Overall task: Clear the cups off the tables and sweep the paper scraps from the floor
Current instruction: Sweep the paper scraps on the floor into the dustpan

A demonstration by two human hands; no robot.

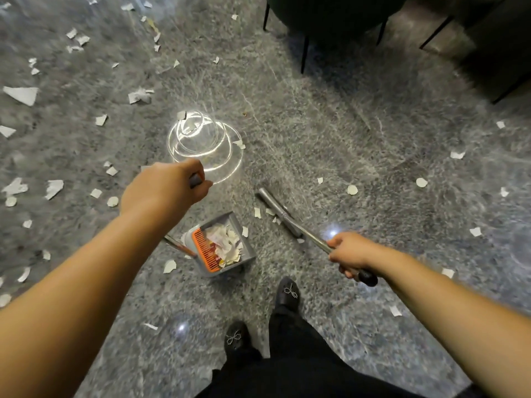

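Left hand (165,183) grips dustpan handle, arm extended forward; right hand (349,254) wraps broom handle (316,241), broom head (277,209) low at floor (344,124). Dustpan (227,245) between feet and broom, partly filled with scraps. Judgement: sweeping underway, far from done; paper scraps (21,94) scattered widely, mostly left side. Cups, counter not in view.

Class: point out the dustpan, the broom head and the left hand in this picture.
dustpan (249,248): head view, grey right wall.
broom head (271,201): head view, grey bar on floor.
left hand (165,183): head view, back of hand.
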